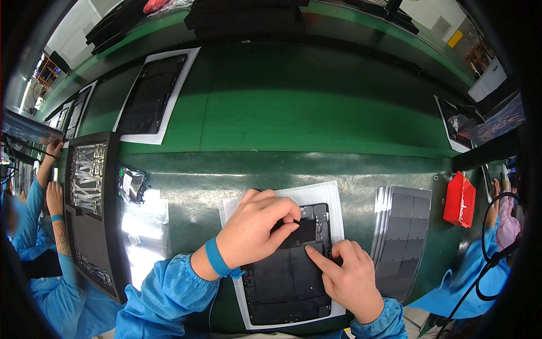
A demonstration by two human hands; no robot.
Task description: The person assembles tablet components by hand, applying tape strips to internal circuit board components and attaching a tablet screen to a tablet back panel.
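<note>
1. Dark flat panel (285, 277) lies on a white sheet (333, 195) on the green tabletop (316, 107), right in front of the person, betw. both hands
2. Small black film strip (302, 230) sits across the panel's upper part; looks thin, floppy, prob. sticky-backed – should creases easily, weighs nothing. Best taken by an edge/corner, not mid-face
3. Panel itself looks stiff but thin, w/ exposed parts near the top edge – I'd treat as fragile, support flat, hold by the rims
4. Left hand (254, 229): grip closed to a pinch, thumb + forefinger tips together on the strip's left end, other fingers curled
5. Right hand (350, 277): forefinger extended, pressing flat on the panel just below the strip; remaining fingers folded, holding nothing
6. Nearby: stack of grey sheets (403, 237) to the right, red pouch (458, 199) beyond it, black tray (90, 209) w/ parts to the left, another panel on white backing (152, 93) further back
7. Other workers' sleeves at both edges, not involved
</note>
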